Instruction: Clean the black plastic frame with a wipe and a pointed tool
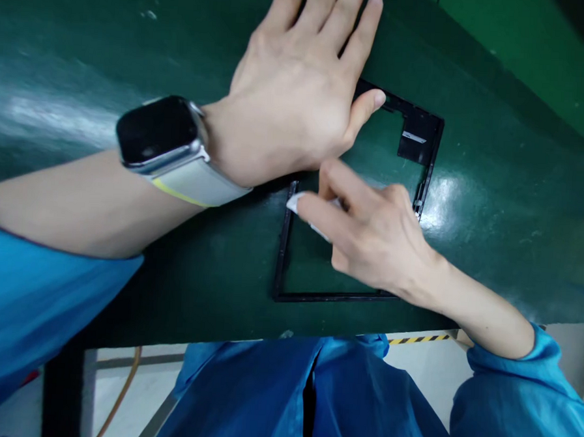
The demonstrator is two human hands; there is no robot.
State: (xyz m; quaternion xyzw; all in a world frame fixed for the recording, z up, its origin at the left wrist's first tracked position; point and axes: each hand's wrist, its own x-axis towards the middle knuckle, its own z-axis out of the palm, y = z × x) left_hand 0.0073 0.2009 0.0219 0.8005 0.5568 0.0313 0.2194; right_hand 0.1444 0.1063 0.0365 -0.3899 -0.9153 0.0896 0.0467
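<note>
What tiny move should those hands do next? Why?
Perhaps the bare right hand should slide slightly toward the blue garment: its white-tipped finger is by the thin black rectangular frame, whose left bar runs that way, while the bare left hand hides the far left corner.

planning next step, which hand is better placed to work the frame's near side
Probably the right hand: it seems to hold white material, nearer the near side of the black frame; the left hand covers its far left corner.

On my feed, I have the left hand spread over the upper-left corner of the black frame, the right hand holding white material near its left side.
</note>
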